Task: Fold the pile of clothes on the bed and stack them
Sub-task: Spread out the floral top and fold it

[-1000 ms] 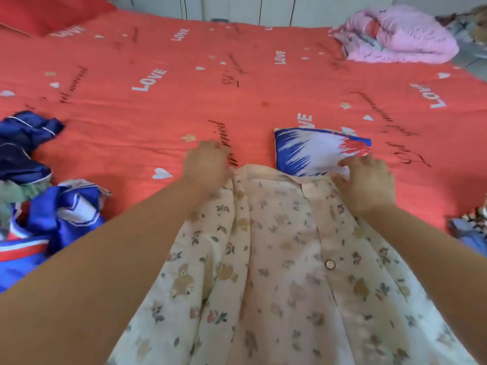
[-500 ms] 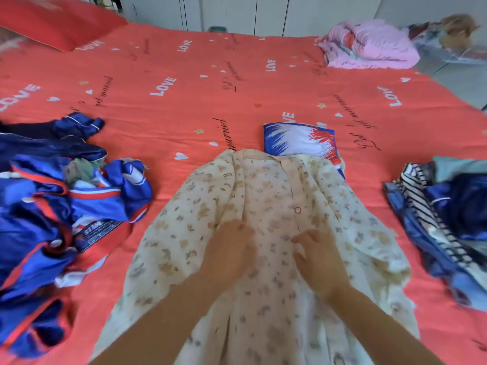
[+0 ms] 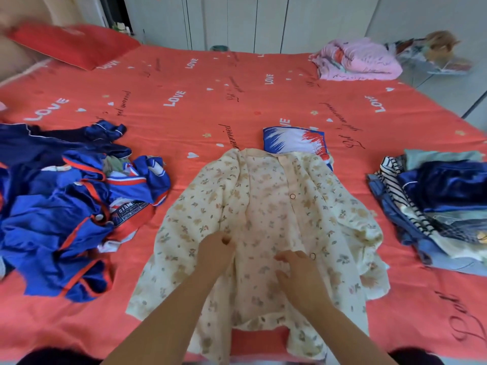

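Note:
A cream floral button shirt [image 3: 266, 206] lies spread open on the red bed sheet [image 3: 184, 122], collar away from me. My left hand [image 3: 214, 248] pinches the shirt's left front edge at mid-length. My right hand [image 3: 297, 270] rests on the inner fabric near the right button placket, fingers loosely bent. A folded blue, white and red garment [image 3: 295, 139] lies just beyond the collar, partly under it. A heap of unfolded blue and red clothes [image 3: 68, 201] sits to the left.
A rough stack of blue, striped and teal clothes [image 3: 434, 204] lies on the right side of the bed. A pink bundle [image 3: 358, 63] sits at the far right corner, a red pillow [image 3: 76, 44] at the far left. White wardrobe doors stand behind the bed.
Both hands moved from the shirt's collar down toward me to its middle. My view pulled back, bringing the left heap and right stack into sight.

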Demonstrator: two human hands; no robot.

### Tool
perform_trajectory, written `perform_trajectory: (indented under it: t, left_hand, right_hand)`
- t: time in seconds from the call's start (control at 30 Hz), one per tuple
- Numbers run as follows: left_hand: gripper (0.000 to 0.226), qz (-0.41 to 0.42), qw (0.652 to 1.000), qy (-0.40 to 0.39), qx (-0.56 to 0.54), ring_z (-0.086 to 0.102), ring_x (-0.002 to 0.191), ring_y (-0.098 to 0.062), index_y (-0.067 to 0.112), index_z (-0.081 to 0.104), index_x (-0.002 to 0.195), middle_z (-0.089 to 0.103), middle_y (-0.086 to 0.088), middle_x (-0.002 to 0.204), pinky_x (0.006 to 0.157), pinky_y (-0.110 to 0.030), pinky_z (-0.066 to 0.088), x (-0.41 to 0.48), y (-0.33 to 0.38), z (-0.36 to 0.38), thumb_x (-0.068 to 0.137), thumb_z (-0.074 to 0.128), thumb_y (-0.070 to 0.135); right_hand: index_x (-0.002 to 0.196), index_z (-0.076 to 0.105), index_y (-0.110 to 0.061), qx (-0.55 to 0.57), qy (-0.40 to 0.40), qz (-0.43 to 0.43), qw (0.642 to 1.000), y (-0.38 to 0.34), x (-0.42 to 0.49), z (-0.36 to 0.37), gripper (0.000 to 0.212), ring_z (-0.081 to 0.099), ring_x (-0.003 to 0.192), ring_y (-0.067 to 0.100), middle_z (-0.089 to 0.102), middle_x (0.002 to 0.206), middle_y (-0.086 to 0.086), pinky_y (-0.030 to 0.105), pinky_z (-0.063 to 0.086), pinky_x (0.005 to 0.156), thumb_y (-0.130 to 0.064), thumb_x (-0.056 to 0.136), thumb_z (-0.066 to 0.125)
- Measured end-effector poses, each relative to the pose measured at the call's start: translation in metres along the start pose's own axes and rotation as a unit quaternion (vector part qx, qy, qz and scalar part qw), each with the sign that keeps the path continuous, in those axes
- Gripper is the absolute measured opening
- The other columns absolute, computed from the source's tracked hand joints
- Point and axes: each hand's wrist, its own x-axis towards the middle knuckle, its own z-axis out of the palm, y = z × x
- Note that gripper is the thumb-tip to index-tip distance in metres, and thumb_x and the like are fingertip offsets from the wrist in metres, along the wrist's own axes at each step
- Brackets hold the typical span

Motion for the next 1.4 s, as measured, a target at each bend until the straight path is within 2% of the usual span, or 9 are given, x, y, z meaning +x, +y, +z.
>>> perform_trajectory:
  t: [0.17, 0.27, 0.4, 0.57, 0.73, 0.93, 1.03, 1.13, 1.4]
  left_hand:
    - [0.008, 0.009, 0.946, -0.044, -0.320, 0.054, 0.072, -0.020, 0.015, 0.062, 0.085, 0.057, -0.006, 0.079, 0.073, -0.029, 0.050, -0.009, 0.053, -0.003, 0.086, 0.060, 0.007]
    - [0.029, 0.012, 0.971, -0.126, -0.202, 0.061, 0.099, -0.019, 0.017, 0.059, 0.116, 0.062, -0.001, 0.106, 0.090, -0.032, 0.050, -0.015, 0.052, 0.017, 0.088, 0.060, 0.016]
    - [0.038, 0.055, 0.996, -0.072, -0.017, 0.054, 0.093, -0.009, 0.018, 0.051, 0.125, 0.054, 0.007, 0.106, 0.085, -0.027, 0.048, -0.045, 0.023, 0.040, 0.089, 0.058, 0.028]
    - [0.048, 0.142, 0.959, -0.049, 0.239, 0.039, 0.126, -0.018, 0.017, 0.042, 0.120, 0.042, -0.002, 0.132, 0.100, -0.029, 0.037, -0.080, -0.016, 0.058, 0.088, 0.050, 0.051]
    - [0.016, 0.144, 0.968, -0.024, 0.204, 0.052, 0.088, -0.014, 0.017, 0.053, 0.093, 0.053, 0.004, 0.092, 0.072, -0.023, 0.042, -0.071, -0.023, 0.060, 0.093, 0.045, 0.031]
    - [0.033, 0.176, 0.979, 0.008, 0.106, 0.031, 0.058, -0.007, 0.021, 0.033, 0.060, 0.033, 0.007, 0.063, 0.052, -0.021, 0.022, -0.077, 0.001, 0.043, 0.091, 0.044, 0.016]
    - [0.020, 0.217, 0.971, 0.005, 0.097, 0.041, 0.064, -0.009, 0.018, 0.050, 0.072, 0.045, 0.006, 0.069, 0.057, -0.021, 0.031, -0.091, 0.001, 0.042, 0.091, 0.046, 0.022]
    - [0.015, 0.190, 0.972, -0.046, 0.131, 0.047, 0.077, -0.009, 0.018, 0.059, 0.096, 0.050, 0.007, 0.085, 0.064, -0.021, 0.036, -0.100, -0.015, 0.046, 0.091, 0.047, 0.023]
    - [0.031, 0.126, 0.966, -0.084, 0.210, 0.050, 0.100, -0.018, 0.017, 0.047, 0.118, 0.053, -0.002, 0.113, 0.075, -0.025, 0.039, -0.105, -0.037, 0.050, 0.087, 0.046, 0.017]
  right_hand:
    - [0.128, 0.049, -0.020, -0.012, 0.025, 0.067, 0.997, 0.016, -0.001, -0.013, 0.038, 0.050, 0.112, 0.016, 0.049, 0.127, 0.002, 0.023, 0.042, 0.090, -0.014, 0.090, 0.051]
    - [0.128, 0.049, -0.016, -0.013, 0.029, 0.092, 0.995, 0.030, -0.011, -0.015, 0.041, 0.051, 0.111, 0.018, 0.051, 0.125, 0.006, 0.024, 0.042, 0.089, -0.009, 0.087, 0.052]
    - [0.130, 0.045, -0.016, -0.034, 0.005, 0.116, 0.993, 0.045, -0.031, -0.014, 0.045, 0.050, 0.113, 0.022, 0.045, 0.129, 0.007, 0.028, 0.042, 0.092, -0.013, 0.087, 0.055]
    - [0.131, 0.033, -0.014, -0.058, -0.024, 0.166, 0.984, 0.053, -0.049, -0.004, 0.053, 0.049, 0.106, 0.025, 0.042, 0.125, 0.007, 0.034, 0.045, 0.086, -0.023, 0.085, 0.058]
    - [0.129, 0.039, -0.013, -0.040, 0.012, 0.159, 0.986, 0.066, -0.051, -0.003, 0.038, 0.055, 0.092, 0.023, 0.052, 0.110, 0.006, 0.030, 0.043, 0.073, -0.008, 0.092, 0.038]
    - [0.108, 0.063, -0.014, 0.050, 0.096, 0.061, 0.992, 0.046, -0.045, -0.026, 0.024, 0.054, 0.077, 0.010, 0.061, 0.090, -0.005, 0.010, 0.035, 0.060, -0.007, 0.088, 0.052]
    - [0.117, 0.059, -0.019, 0.092, 0.106, 0.014, 0.990, 0.020, -0.047, -0.026, 0.028, 0.052, 0.081, 0.004, 0.055, 0.095, -0.011, 0.006, 0.038, 0.067, -0.016, 0.089, 0.056]
    - [0.126, 0.053, -0.019, 0.091, -0.016, 0.039, 0.995, 0.017, -0.056, -0.002, 0.037, 0.056, 0.097, 0.009, 0.059, 0.109, -0.005, 0.015, 0.043, 0.083, -0.024, 0.090, 0.057]
    - [0.121, 0.043, -0.018, 0.020, -0.047, 0.099, 0.994, 0.036, -0.080, 0.012, 0.042, 0.051, 0.100, 0.017, 0.046, 0.111, -0.001, 0.028, 0.041, 0.081, -0.033, 0.085, 0.059]
